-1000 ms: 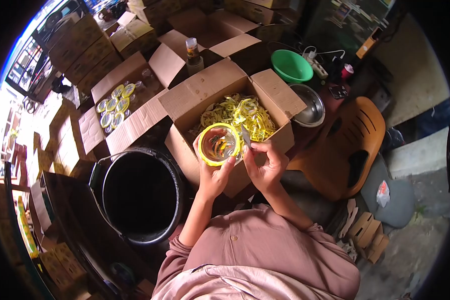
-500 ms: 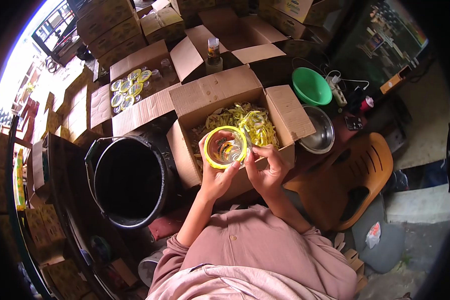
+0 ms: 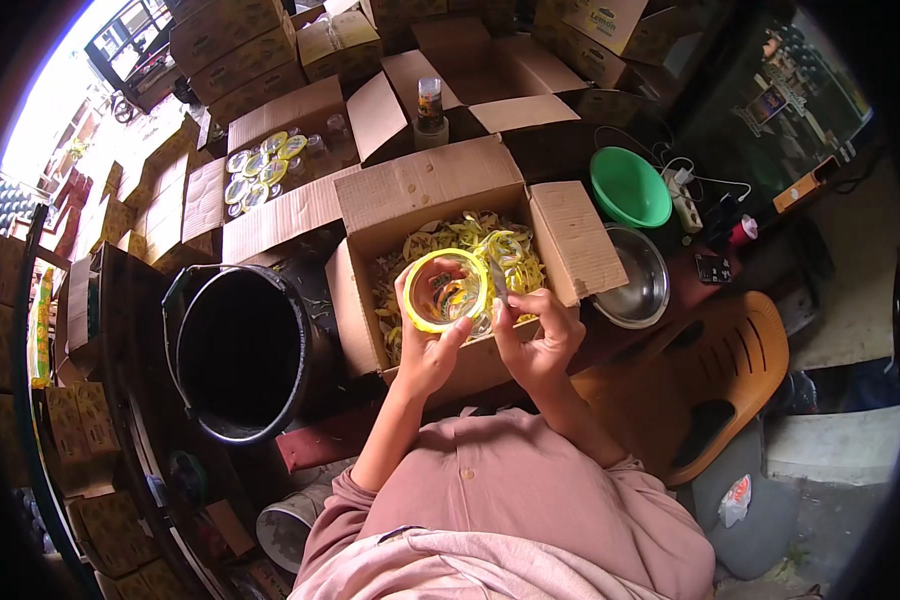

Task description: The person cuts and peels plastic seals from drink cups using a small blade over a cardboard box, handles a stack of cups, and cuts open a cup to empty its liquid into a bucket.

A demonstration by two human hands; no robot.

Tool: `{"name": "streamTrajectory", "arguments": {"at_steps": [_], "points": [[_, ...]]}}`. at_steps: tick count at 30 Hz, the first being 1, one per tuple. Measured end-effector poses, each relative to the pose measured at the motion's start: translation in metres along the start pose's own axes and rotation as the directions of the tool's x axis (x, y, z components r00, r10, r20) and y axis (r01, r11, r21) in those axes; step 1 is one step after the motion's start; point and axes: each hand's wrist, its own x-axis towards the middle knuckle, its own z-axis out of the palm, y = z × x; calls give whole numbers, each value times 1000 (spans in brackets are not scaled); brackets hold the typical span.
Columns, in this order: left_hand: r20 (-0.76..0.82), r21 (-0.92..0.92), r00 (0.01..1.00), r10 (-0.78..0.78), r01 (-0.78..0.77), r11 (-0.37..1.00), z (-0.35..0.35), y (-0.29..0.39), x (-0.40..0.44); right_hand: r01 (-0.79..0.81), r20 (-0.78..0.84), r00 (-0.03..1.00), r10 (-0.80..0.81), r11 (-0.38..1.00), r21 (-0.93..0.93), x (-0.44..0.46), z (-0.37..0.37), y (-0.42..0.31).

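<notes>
A clear plastic cup (image 3: 448, 291) with a yellow rim is in my left hand (image 3: 426, 356), its mouth tilted up toward me. The fingers wrap its far side and the thumb lies on the near rim. Between the thumb and fingers of my right hand (image 3: 543, 338) is a small thin blade (image 3: 499, 284), pointing up just right of the cup's rim. Both hands are over the near side of an open cardboard box (image 3: 425, 184). Inside it lie many yellow strips (image 3: 450, 237) and clear film scraps.
To the left stands a black bucket (image 3: 178, 345). Another open box (image 3: 288, 222) holds several yellow-lidded cups (image 3: 270, 170). A stacked cup column (image 3: 429, 108) stands behind. At right are a green bowl (image 3: 630, 186), a metal bowl (image 3: 638, 285) and an orange chair (image 3: 740, 385).
The blade has shifted slightly away from the cup's rim and shows more fully. My left hand still holds the cup in nearly the same place. The camera view has tilted a little.
</notes>
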Motion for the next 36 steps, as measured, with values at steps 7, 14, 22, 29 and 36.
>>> {"name": "streamTrajectory", "arguments": {"at_steps": [7, 14, 22, 29, 36], "points": [[-5, 105, 1000, -26, 27, 994, 6, -10, -3, 70, 7, 998, -70, 992, -104, 7, -1, 6], [6, 160, 999, -43, 41, 986, 3, -1, -1, -13, 111, 994, 17, 999, -36, 22, 3, 11], [-76, 142, 997, -24, 34, 989, -5, -3, 1, -55, 147, 988, 38, 992, 116, 18, 7, 22], [-86, 173, 995, -53, 67, 983, -5, -2, -1, -45, 180, 983, 37, 998, 40, 19, 9, 13], [-61, 175, 995, -79, 89, 981, -10, -2, -2, -32, 179, 984, 17, 996, 80, 18, 11, 19]]}}
